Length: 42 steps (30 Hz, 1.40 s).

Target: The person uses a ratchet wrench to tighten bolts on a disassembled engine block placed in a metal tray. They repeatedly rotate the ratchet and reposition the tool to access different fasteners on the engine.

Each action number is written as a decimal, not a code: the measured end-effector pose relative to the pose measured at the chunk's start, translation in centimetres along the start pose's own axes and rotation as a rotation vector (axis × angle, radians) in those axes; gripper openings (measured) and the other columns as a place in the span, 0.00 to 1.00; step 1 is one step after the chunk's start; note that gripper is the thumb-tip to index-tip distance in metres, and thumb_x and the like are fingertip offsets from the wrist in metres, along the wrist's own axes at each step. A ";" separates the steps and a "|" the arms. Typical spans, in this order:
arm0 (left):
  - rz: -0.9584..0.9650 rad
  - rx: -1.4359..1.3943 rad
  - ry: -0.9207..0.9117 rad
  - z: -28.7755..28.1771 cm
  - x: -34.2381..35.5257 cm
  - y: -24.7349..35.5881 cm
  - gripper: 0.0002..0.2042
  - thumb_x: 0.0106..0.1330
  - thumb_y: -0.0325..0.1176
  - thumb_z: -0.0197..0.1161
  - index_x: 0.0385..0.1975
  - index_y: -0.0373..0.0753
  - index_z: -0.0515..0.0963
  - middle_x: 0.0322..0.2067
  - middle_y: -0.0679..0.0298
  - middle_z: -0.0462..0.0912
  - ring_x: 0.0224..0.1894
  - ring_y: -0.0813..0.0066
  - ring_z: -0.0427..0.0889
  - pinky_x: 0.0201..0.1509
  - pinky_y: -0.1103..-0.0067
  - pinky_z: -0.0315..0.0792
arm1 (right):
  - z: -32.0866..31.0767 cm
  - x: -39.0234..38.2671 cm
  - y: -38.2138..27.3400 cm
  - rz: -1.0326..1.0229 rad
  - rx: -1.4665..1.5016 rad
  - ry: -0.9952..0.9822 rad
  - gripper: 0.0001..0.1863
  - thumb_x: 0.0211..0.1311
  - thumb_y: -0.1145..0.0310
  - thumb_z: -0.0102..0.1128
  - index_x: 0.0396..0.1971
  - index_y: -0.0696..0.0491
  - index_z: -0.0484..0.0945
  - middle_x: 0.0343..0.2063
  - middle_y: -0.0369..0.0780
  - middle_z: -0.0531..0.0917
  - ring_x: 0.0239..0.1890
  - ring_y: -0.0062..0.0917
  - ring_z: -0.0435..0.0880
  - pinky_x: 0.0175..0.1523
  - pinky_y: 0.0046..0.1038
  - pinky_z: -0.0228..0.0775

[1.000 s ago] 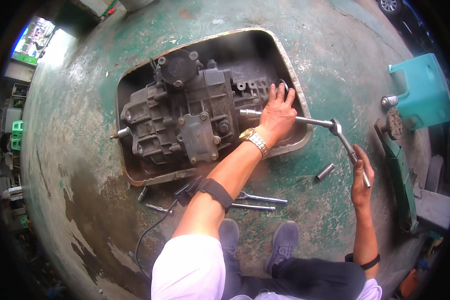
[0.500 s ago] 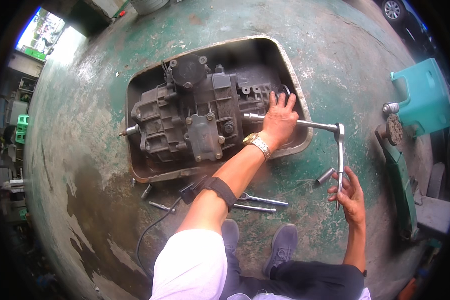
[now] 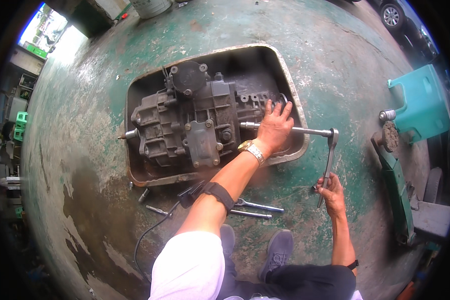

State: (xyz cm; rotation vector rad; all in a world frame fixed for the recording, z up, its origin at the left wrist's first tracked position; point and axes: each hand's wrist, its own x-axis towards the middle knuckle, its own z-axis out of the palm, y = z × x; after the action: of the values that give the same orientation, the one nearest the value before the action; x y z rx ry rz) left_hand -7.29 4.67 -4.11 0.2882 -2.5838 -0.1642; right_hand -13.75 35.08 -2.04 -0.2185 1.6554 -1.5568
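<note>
A dark grey gearbox-like metal housing (image 3: 202,143) lies in a black, rusty-rimmed tray (image 3: 293,78). My left hand (image 3: 275,129) is over a steel extension bar (image 3: 310,131), palm across it, fingers reaching past it beside the housing's right part; its thumb is hidden. A socket (image 3: 250,125) on the bar's left end meets the housing; I cannot see what it sits on. At the other end is a ratchet wrench (image 3: 330,155), its handle slanting towards me. My right hand (image 3: 331,194) is closed round the lower handle. A loose socket (image 3: 315,188) shows beside those fingers, partly hidden.
Another ratchet (image 3: 260,205), a steel bar (image 3: 250,214) and smaller tools (image 3: 158,211) lie on the floor near my shoes (image 3: 277,252). To the right stand a teal stool (image 3: 422,102) and a green jack (image 3: 397,195). A cable (image 3: 144,235) runs beside my left arm.
The ratchet handle has swung left, its lower end shifting towards my left side. My right hand moved with it, its fingers now closer round the handle. My left hand stays over the bar.
</note>
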 end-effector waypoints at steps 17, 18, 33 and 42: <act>-0.021 0.021 0.037 0.5 -0.5 -0.3 0.13 0.58 0.35 0.56 0.41 0.40 0.78 0.59 0.46 0.70 0.57 0.56 0.73 0.70 0.49 0.49 | 0.1 3.8 1.1 -0.034 -0.158 0.121 0.24 0.52 0.87 0.49 0.51 0.58 0.68 0.40 0.40 0.78 0.38 0.22 0.80 0.40 0.25 0.79; -0.020 0.038 0.056 0.6 -0.6 -0.3 0.13 0.58 0.35 0.56 0.42 0.40 0.78 0.60 0.45 0.70 0.57 0.56 0.73 0.70 0.50 0.49 | 0.2 3.6 1.0 0.003 -0.149 0.129 0.24 0.52 0.87 0.49 0.51 0.58 0.68 0.40 0.40 0.78 0.38 0.22 0.80 0.40 0.25 0.79; -0.042 -0.090 -0.050 -1.4 0.1 0.2 0.05 0.56 0.28 0.56 0.32 0.42 0.76 0.29 0.62 0.75 0.38 0.67 0.78 0.65 0.54 0.56 | 0.9 4.9 3.1 -0.198 -0.335 0.373 0.22 0.52 0.86 0.45 0.48 0.57 0.71 0.33 0.36 0.80 0.31 0.17 0.78 0.34 0.19 0.74; -0.053 -0.195 -0.095 -2.2 0.7 -0.2 0.03 0.51 0.25 0.60 0.24 0.40 0.79 0.31 0.57 0.75 0.42 0.58 0.77 0.66 0.49 0.55 | 0.9 5.4 2.6 -0.342 -0.367 0.392 0.21 0.52 0.86 0.45 0.47 0.56 0.73 0.32 0.35 0.80 0.30 0.17 0.79 0.33 0.19 0.74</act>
State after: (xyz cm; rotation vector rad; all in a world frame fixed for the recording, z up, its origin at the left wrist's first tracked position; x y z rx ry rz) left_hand -6.72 4.19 -1.89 0.2831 -2.6294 -0.4562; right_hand -15.53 31.53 -6.61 -0.4292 2.3105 -1.6012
